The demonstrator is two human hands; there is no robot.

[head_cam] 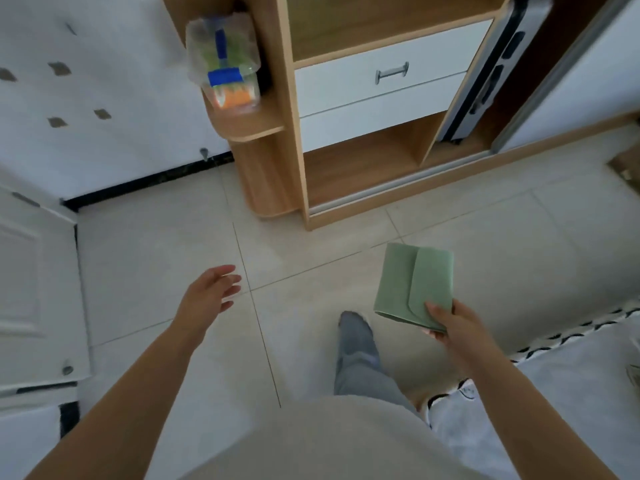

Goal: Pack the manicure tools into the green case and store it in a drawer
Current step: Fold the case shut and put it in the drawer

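Your right hand (453, 322) pinches the closed green case (412, 285), contents hidden; your left hand (211, 294) hangs empty, fingers relaxed. Both white drawers (381, 95) look closed.

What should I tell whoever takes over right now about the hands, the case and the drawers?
Right hand: pinches the lower corner of the green case, flap shut, carried above the tiled floor.
Left hand: open, holding nothing.
Done: case appears packed and closed; no loose tools in view.
Left: both white drawers are shut. Open the upper drawer by its metal handle, probably with the left hand, put the case in, push it shut.
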